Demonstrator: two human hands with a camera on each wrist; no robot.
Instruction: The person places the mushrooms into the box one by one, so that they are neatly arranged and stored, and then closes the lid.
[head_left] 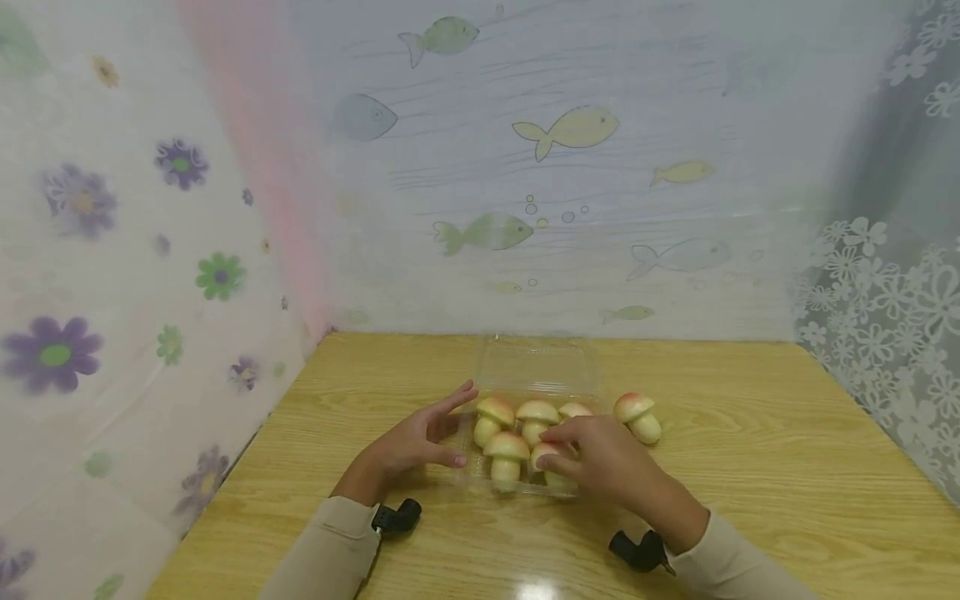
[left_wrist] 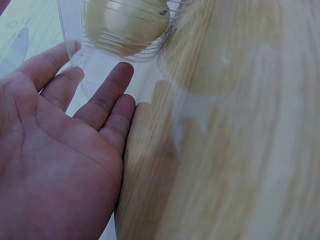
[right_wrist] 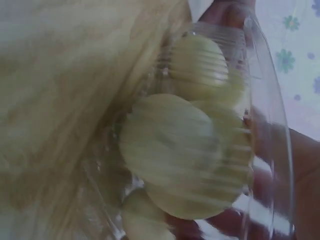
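Note:
A clear plastic box (head_left: 517, 490) stands on the table with its lid (head_left: 536, 364) folded back. Several toy mushrooms, pale yellow with reddish caps, lie in it, one at the front left (head_left: 506, 458). My right hand (head_left: 611, 462) pinches a mushroom (head_left: 540, 454) at the front right of the box, partly covering it. At the box's left side is my left hand (head_left: 408, 442), fingers extended and thumb apart. In the left wrist view its fingers (left_wrist: 112, 87) lie near the ribbed wall, palm showing. Blurred mushrooms (right_wrist: 170, 137) show through the plastic in the right wrist view.
One more mushroom (head_left: 637, 417) lies on the wooden table (head_left: 750, 467), to the right of the box. A fish-patterned curtain (head_left: 570, 183) hangs behind the table, with flowered sheets at both sides. Black wrist cameras (head_left: 399, 517) are worn on both sleeves.

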